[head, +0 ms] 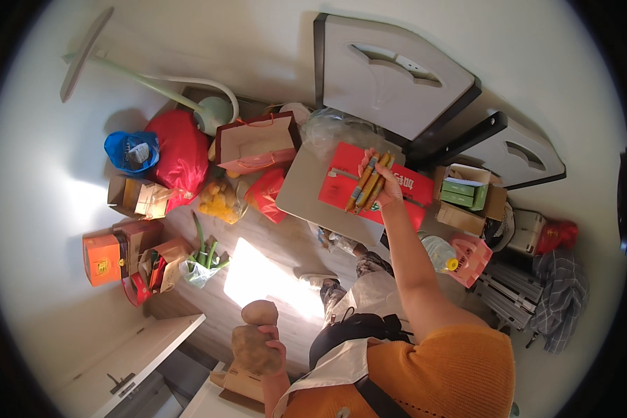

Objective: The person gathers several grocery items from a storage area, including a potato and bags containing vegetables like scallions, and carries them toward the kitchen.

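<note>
My left hand (276,347) grips two brown potatoes at the lower middle, the smaller potato (259,312) above the larger potato (253,346). With its arm stretched forward, my right hand (389,184) holds several wrapped sausages (370,183), long and yellow-brown. They are over a red cardboard box (339,175), which bears white writing. That box lies on a grey tabletop (305,193). A crumpled clear plastic bag (326,133) sits behind it on the same top.
Left of the tabletop are a paper gift bag (256,143), a large red bag (180,151) and a bag of potatoes (222,201). Green onions (205,256) stand by the orange box (102,258). Folded tables (397,73) lean on the wall. A cabinet door (141,360) is ajar. At right stands a plastic bottle (438,253).
</note>
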{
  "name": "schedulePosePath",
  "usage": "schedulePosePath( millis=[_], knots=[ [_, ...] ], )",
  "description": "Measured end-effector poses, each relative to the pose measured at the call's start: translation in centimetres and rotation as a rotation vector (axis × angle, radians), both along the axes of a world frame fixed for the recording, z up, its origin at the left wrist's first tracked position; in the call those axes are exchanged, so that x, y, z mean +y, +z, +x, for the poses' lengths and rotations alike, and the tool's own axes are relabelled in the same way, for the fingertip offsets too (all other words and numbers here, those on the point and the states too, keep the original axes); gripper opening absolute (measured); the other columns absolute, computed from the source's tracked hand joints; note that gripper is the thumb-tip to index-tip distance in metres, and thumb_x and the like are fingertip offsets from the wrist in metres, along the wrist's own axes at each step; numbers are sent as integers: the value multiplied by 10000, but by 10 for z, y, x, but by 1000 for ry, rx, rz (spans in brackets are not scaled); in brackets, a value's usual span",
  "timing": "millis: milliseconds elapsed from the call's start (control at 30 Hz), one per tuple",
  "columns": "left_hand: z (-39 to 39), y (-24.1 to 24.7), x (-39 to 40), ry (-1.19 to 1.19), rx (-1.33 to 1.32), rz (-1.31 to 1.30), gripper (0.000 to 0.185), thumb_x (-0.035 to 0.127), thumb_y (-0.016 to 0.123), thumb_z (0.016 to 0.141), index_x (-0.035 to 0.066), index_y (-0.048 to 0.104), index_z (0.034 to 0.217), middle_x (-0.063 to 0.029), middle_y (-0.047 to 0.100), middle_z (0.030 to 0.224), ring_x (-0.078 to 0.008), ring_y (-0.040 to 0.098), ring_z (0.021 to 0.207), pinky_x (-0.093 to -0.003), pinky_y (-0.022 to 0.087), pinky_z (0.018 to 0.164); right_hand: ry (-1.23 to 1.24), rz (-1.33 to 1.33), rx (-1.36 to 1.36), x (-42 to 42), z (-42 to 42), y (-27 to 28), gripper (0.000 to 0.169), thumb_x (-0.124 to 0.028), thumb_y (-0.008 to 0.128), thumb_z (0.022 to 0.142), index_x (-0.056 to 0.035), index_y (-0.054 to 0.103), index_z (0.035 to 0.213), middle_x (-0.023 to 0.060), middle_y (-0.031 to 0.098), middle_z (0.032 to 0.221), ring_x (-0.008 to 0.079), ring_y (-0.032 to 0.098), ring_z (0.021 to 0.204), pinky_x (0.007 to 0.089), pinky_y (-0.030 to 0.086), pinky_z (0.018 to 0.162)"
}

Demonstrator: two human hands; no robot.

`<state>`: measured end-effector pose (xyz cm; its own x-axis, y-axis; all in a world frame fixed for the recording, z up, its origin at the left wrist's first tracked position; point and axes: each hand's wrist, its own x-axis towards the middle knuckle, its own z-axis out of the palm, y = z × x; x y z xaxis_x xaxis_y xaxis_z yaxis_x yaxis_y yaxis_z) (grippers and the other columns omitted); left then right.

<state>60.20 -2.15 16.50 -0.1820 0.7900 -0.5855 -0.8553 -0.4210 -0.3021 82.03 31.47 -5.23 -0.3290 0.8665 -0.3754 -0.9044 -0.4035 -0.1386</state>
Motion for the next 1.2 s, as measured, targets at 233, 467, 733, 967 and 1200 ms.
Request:
schedulePosePath(
  millis=[233, 467, 733, 967, 1200],
  knots=[
    [2, -5, 13, -17, -20, -37, 377, 226, 623, 724, 186, 538, 1089, 34, 491, 1127, -125, 450, 1074, -347, 455, 751, 13, -96, -64, 3, 24, -32, 273, -84, 592, 821, -139, 513, 1077, 56, 568, 1053, 225, 575, 946, 460, 454, 872],
    [-2, -13, 25, -35, -67, -31, 375, 223, 617, 729, 180, 535, 1092, 27, 486, 1124, -123, 450, 1073, -358, 454, 759, -20, -199, -120, 6, 31, -44, 286, -87, 583, 782, -137, 498, 1050, 57, 564, 993, 235, 583, 888, 505, 427, 885],
    [-4, -18, 38, -30, -57, -29, 360, 222, 608, 736, 174, 533, 1085, 21, 478, 1118, -124, 452, 1069, -351, 457, 753, 11, -150, -56, 8, 22, -39, 313, -29, 538, 721, -111, 489, 1019, 86, 554, 987, 261, 566, 912, 545, 394, 920],
    [-4, -19, 42, -17, -69, -23, 359, 229, 612, 735, 173, 535, 1082, 25, 487, 1111, -129, 464, 1057, -347, 464, 752, 31, -162, -22, 18, 16, -20, 293, -54, 532, 714, -57, 479, 1002, 97, 550, 955, 250, 569, 890, 514, 403, 923],
    [0, -19, 45, -15, -24, -22, 363, 230, 611, 736, 176, 536, 1086, 27, 494, 1120, -134, 468, 1050, -348, 471, 745, 121, 3, -59, 20, 25, -43, 285, -54, 548, 713, -42, 487, 990, 106, 560, 981, 244, 572, 896, 536, 409, 915]
  ],
)
